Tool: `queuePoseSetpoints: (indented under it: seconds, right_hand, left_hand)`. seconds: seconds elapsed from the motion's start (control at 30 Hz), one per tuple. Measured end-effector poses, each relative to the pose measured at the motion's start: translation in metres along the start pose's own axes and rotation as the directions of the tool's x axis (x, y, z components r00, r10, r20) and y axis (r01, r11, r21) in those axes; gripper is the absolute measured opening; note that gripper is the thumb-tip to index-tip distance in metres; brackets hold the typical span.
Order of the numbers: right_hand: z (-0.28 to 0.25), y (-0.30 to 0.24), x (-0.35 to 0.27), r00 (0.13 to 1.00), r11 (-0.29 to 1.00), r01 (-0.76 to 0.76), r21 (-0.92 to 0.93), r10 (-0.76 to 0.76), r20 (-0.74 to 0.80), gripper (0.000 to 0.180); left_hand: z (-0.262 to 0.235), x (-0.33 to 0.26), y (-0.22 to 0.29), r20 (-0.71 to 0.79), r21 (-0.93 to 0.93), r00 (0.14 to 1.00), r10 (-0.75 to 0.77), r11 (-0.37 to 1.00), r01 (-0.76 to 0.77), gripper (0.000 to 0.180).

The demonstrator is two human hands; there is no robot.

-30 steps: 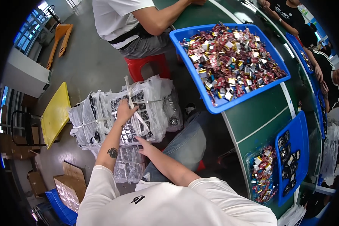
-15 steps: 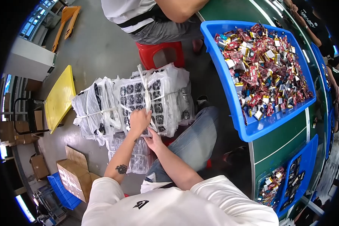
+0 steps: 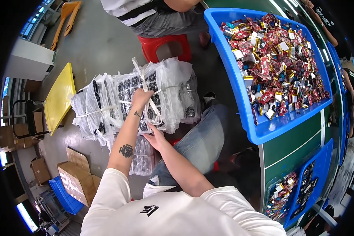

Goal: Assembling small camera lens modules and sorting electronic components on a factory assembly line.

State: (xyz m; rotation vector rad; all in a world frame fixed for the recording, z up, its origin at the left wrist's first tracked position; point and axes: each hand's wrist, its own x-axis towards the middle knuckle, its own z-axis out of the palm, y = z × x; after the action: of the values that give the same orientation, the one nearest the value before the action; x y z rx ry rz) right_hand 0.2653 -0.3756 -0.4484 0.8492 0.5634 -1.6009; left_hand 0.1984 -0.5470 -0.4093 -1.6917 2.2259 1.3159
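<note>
A stack of clear plastic trays with black round-patterned cells point(image 3: 124, 87), wrapped in white plastic film, stands before me. A white strap point(image 3: 155, 106) runs over it, with a loose loop hanging near its front. My left hand point(image 3: 142, 98) is closed on the strap at the top of the stack, its fingertips partly hidden. At the near lower edge of the stack is my right hand point(image 3: 157, 138), with thumb and fingers apart and fingertips against the wrapping. A second strapped bundle point(image 3: 88, 106) adjoins on the left, and another wrapped bundle point(image 3: 142, 159) sits underneath.
To the right, a large blue bin point(image 3: 252, 135) of small red circuit boards and batteries rests on a green table point(image 3: 293, 151). A co-worker sits on a red stool point(image 3: 145, 47) beyond the stack. On the left are a yellow platform cart point(image 3: 61, 98) and an open cardboard box point(image 3: 76, 179).
My left hand has moved away from me, up along the strap, and the strap's loop shows more openly. My right hand stays at the lower edge. The whole view has shifted slightly.
</note>
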Motion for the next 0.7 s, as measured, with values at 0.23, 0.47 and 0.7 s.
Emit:
queuePoseSetpoints:
  seconds: [0.23, 0.47, 0.7]
  right_hand:
    - [-0.009, -0.006, 0.011, 1.000, 0.998, 0.004, -0.058, -0.004, -0.007, 0.087]
    - [-0.007, -0.004, 0.010, 0.999, 0.993, -0.006, -0.118, 0.001, -0.043, 0.070]
    - [-0.001, -0.006, 0.008, 0.997, 0.998, 0.005, -0.067, -0.011, -0.082, 0.048]
  left_hand:
    - [0.005, -0.061, 0.063, 0.063, 0.607, 0.882, 0.466, 0.684, -0.405, 0.040]
    - [0.005, -0.052, 0.057, 0.145, 0.843, 0.644, 0.751, 0.246, -0.478, 0.030]
    - [0.006, -0.061, 0.056, 0.237, 0.623, 0.644, 0.727, 0.395, -0.675, 0.033]
